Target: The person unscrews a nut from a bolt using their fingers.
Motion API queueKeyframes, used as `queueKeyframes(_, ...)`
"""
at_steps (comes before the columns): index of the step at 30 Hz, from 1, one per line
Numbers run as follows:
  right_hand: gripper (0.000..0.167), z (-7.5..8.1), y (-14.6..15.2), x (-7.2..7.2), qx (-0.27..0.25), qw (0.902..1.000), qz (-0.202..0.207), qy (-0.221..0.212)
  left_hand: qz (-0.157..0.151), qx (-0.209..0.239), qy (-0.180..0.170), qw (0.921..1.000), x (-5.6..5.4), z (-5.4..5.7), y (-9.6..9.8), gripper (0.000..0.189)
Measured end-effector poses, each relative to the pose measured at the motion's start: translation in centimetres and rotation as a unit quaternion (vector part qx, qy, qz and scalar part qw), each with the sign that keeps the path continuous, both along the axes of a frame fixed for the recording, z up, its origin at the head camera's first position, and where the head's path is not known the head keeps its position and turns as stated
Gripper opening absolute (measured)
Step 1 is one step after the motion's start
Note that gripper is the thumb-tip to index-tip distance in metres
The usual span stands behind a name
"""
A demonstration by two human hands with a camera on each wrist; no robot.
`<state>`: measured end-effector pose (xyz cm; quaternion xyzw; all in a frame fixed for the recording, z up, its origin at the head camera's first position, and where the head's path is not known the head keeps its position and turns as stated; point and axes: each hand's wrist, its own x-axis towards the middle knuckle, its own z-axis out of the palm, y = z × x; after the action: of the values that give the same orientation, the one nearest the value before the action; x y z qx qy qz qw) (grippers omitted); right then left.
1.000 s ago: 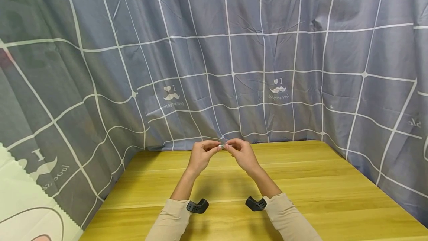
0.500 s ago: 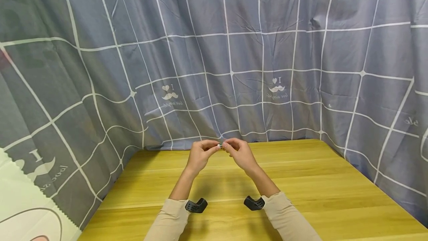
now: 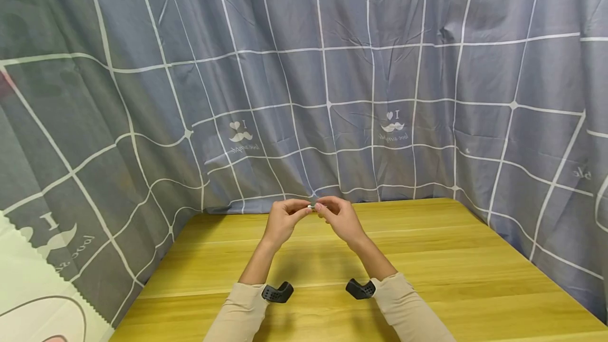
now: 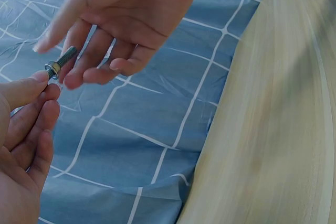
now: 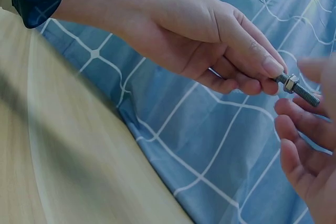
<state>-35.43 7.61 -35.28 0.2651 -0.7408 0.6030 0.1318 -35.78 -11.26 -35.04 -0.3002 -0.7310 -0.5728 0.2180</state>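
My left hand (image 3: 280,225) pinches a small metal bolt (image 4: 68,54) between thumb and index finger, its threaded end pointing toward the other hand. A nut (image 5: 290,82), apparently with a washer against it, sits partway along the thread. The bolt's other end is hidden in the left fingertips. Beside the threaded tip is my right hand (image 3: 345,222), thumb and fingers spread around it. In the right wrist view the right thumb (image 5: 315,69) is blurred and apart from the bolt. Its index finger lies close to the tip; whether it touches, I cannot tell.
Both hands are raised over a wooden table (image 3: 404,268), near its far edge. A grey-blue checked curtain (image 3: 351,78) hangs behind and along the sides. Pale patterned cloth (image 3: 38,289) shows at lower left. Each wrist carries a black device (image 3: 278,292).
My left hand keeps its pinch on the bolt. The right thumb and fingertips have shifted slightly left over the bolt's end. The head view has drifted a little.
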Motion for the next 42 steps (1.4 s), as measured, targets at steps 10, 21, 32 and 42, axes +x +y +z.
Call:
queueKeyframes(10, 0.021, 0.0, 0.0, 0.1, 0.004, 0.9992, -0.014, 0.038, -0.005, 0.0, -0.005, 1.0, 0.1, 0.1, 0.0, 0.014)
queueKeyframes(21, 0.015, -0.1, -0.1, 0.0, 0.001, 0.9997, -0.021, 0.015, -0.004, -0.001, -0.003, 1.0, 0.1, -0.1, -0.1, 0.011)
queueKeyframes(32, 0.024, -0.2, -0.2, 0.2, 0.006, 0.9996, -0.024, 0.016, -0.006, 0.0, -0.007, 1.0, 0.2, 0.0, -0.1, 0.013)
queueKeyframes(42, 0.016, -1.5, -0.1, -1.6, 0.004, 0.9994, -0.016, 0.03, -0.009, -0.001, -0.007, 0.9999, 0.1, 0.0, -0.1, 0.012)
